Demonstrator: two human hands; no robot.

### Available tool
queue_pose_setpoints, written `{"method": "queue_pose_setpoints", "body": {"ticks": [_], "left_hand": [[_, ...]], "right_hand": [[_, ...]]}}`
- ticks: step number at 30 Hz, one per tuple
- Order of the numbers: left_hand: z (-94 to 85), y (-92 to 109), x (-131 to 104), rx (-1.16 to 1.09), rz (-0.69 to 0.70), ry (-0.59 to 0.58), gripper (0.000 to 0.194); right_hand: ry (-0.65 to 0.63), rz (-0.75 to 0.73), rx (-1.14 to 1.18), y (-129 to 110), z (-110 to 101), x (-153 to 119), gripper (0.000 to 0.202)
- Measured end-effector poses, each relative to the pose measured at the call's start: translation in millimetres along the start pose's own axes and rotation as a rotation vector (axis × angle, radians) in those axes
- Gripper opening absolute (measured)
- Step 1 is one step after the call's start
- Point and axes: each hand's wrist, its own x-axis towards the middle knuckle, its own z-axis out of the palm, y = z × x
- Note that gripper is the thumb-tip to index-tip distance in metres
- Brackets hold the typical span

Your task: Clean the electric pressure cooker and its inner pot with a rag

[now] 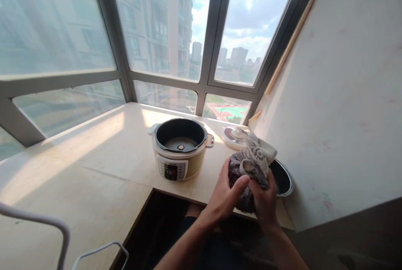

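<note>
A bunched grey-brown cloth (243,163) with a lighter knotted part on top is held between both hands, over the counter's front edge. My left hand (228,192) presses its left side, fingers wrapped round it and thumb on the front. Round the right side curls my right hand (265,196). To the left stands a white and beige electric cooker (194,165), lidless, its dark inside showing. Just behind the cloth lies a round white lid (232,138), partly covered. A dark round pot (282,178) sits right of the cloth, partly hidden by it and my right hand.
The cooker and pot stand on a pale wooden counter (125,148) below large framed windows. A patterned wall (339,136) borders the right side. White curved tubing (40,217) is at the lower left. The counter's front edge has a corner left of my legs.
</note>
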Motion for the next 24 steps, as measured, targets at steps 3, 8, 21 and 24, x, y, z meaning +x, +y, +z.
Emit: {"method": "queue_pose_setpoints", "body": {"ticks": [3, 8, 21, 24], "left_hand": [[-14.7, 16, -3, 0.006, -0.056, 0.082, 0.106], [-31.5, 23, 3, -0.073, -0.023, 0.195, 0.074], [-40.3, 64, 21, -0.316, 0.112, 0.549, 0.051], [-55.6, 77, 32, -0.322, 0.191, 0.635, 0.051]], "right_hand": [[-0.161, -0.055, -0.001, -6, 22, -15, 0.036], [-0.447, -0.266, 0.023, -4, 46, -42, 0.043], [-0.565, -0.721, -0.101, -43, 82, -21, 0.086], [-0.637, -0.730, -0.119, -45, 91, -12, 0.095]]}}
